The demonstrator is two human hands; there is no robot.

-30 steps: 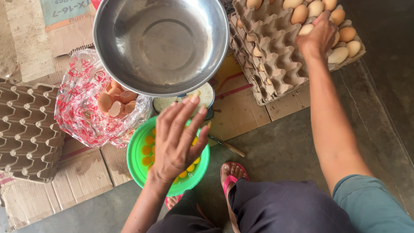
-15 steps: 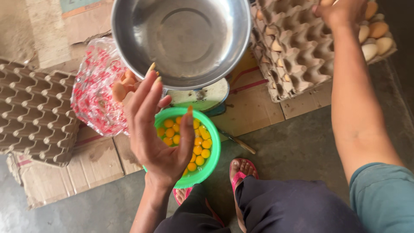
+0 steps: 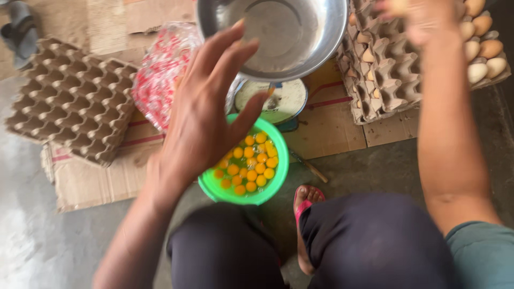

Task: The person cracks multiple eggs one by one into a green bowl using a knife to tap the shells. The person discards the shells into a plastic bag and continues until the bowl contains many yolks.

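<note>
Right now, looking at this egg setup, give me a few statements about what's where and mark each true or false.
1. The green bowl holds many yolks. True.
2. The left hand grips an egg. False: it is open with fingers spread, holding nothing, above the green bowl.
3. The steel bowl is full of eggs. False: no eggs show in it.
4. The right hand is at the egg tray near the whole eggs. True.
5. The trays on the person's left are full of eggs. False: their cups are empty.
</note>
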